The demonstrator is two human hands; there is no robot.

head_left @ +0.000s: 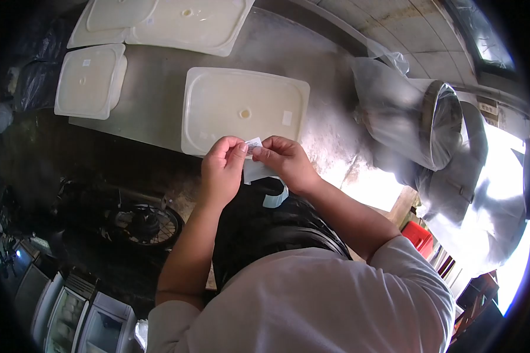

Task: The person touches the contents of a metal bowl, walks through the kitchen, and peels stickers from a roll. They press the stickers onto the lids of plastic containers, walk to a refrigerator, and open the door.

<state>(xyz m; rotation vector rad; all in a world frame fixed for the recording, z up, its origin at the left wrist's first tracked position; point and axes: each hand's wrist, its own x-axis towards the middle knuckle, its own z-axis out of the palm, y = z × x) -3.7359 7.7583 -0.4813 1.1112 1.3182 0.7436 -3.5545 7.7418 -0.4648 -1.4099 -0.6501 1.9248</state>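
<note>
while both forearms reach forward over the near edge of the surface (150, 94), the step in hand looks like fine finger work on a small printed label (253, 144). the left grip (222, 173) pinches it from the left between thumb and forefinger, and the right grip (291, 165) pinches it from the right, so both are closed on it, the fingertips close together. the label is held up just off the near side of a lidded tub (218, 97), in front of the body. below the fingers hangs a pale strip (258, 170), its bluish end (275, 199) curled to the right; whether the label is joined to that strip or already free of it, i cannot tell.

the tub stands on the surface, lid on, with a round mark (245, 113) about the middle and a pale square sticker (287, 117) toward the right side of the lid. a smaller lidded tub (83, 82) stands to the left, larger ones (188, 23) at the far left, and a plastic-wrapped bundle (394, 106) lies to the right.

as i judge it, the next move calls for light, exact fingertips: one side steady, the other easing at an edge, with the loose strip kept clear, since thin paper like this could crease, tear or cling to the skin.
</note>
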